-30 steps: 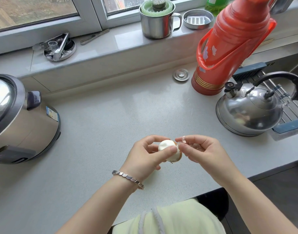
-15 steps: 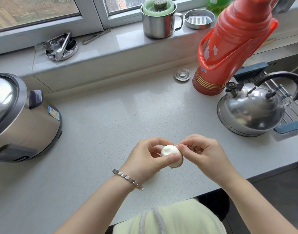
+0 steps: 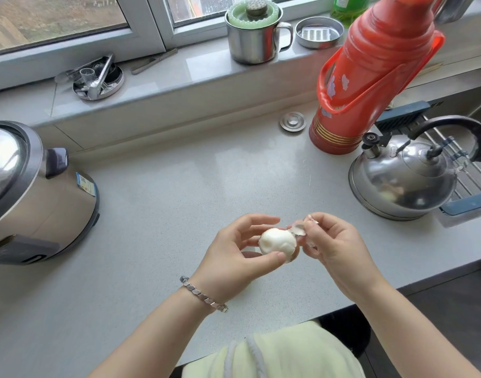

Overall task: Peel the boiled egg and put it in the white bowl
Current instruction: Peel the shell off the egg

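Now the left hand [image 3: 234, 257] holds the egg [image 3: 277, 242] over the counter [image 3: 179, 186], thumb and fingers curled round it. The right hand [image 3: 335, 246] pinches a shell bit [image 3: 298, 230] at the egg's one o'clock. Most looks bare; the underside is hidden, maybe shell there. No white bowl shows yet.

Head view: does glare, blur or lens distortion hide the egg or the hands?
No. Head view: soft daylight, faint shadows; the egg, shell, left hand and right hand are sharp, without motion blur. Head view: glare only on the sill and cooker lid. Head view: wide-angle bend tilts the thermos near the edge.
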